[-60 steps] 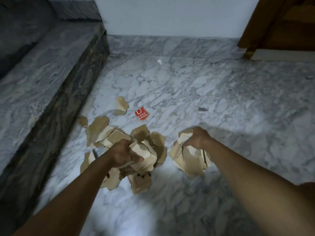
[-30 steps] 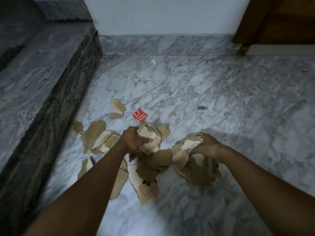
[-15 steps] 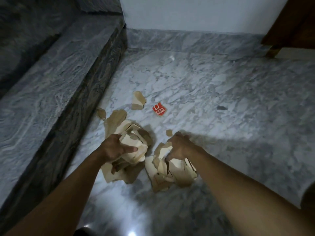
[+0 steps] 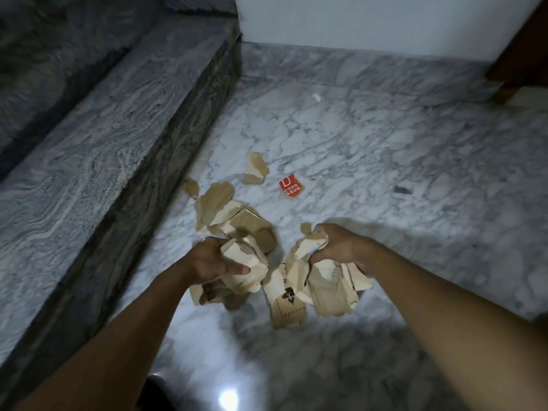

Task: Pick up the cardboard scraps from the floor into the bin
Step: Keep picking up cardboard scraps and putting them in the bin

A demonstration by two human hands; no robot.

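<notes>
Grips a wad (image 4: 246, 268) of torn cardboard in the left hand (image 4: 212, 262), fingers curled over the top, thumb laid flat across the front and pointing right. Clutches a second bunch (image 4: 326, 280) in the right hand (image 4: 338, 247), fingers hooked in from above, with pale pieces hanging below the fist and fanning toward the camera. Holds both hands low over the marble floor (image 4: 385, 161), near each other but not touching.

Between the two handfuls, a printed strip (image 4: 286, 304): long axis running from the gap between the hands toward the camera, black mark mid-length, red dashed lines at the near end. Hard to tell whether lying on the floor or caught in the right-hand bunch.

Just beyond the left hand, a loose heap (image 4: 225, 215) of brown scraps flat on the floor, stretched away and leftward toward the foot of the grey step (image 4: 103, 129). At its far left tip, one small piece (image 4: 191, 187) close to the step. Further off, a lone scrap (image 4: 255, 172), pale face up, narrow end pointing away. To its right and apart from it, a red scrap (image 4: 291, 188) with white print, corner toward the camera. Beside the right knuckles, a tiny brown bit (image 4: 305, 227).

Far back, near the white wall (image 4: 355, 22), a small white fleck (image 4: 316, 97).
</notes>
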